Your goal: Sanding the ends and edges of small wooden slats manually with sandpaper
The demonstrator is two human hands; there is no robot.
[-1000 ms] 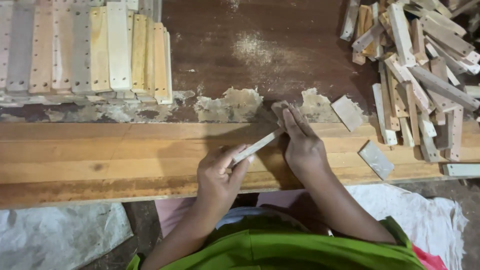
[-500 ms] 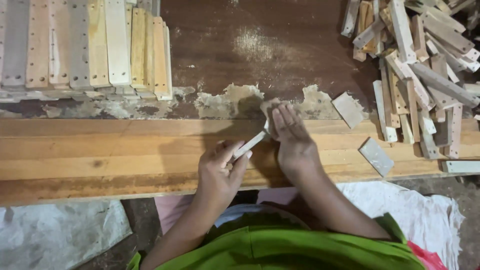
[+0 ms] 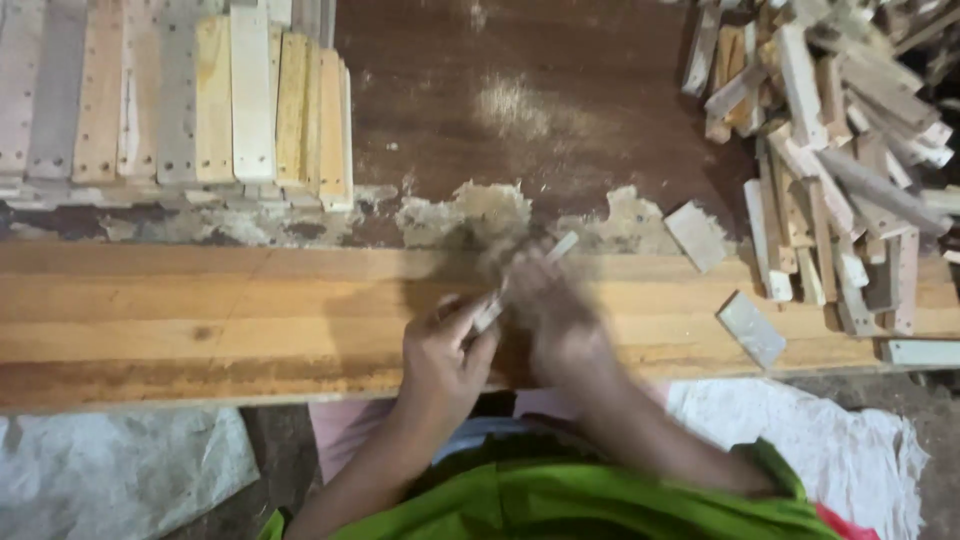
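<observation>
workbench (image 3: 200, 320): right hand (image 3: 560, 320) motion-blurred; left hand (image 3: 445, 355) pinches stick (image 3: 490, 312).

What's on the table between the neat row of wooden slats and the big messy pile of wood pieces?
In the head view, between the row of slats and the messy pile lies bare dark tabletop dusted with sawdust, with pale clumps of putty-like stuff at its front edge.

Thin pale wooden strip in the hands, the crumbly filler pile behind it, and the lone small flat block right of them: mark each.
Thin pale wooden strip (image 3: 562, 246), head view, far tip.
Crumbly filler pile (image 3: 470, 210), head view, centre.
Small flat block (image 3: 752, 328), head view, top face.
</observation>
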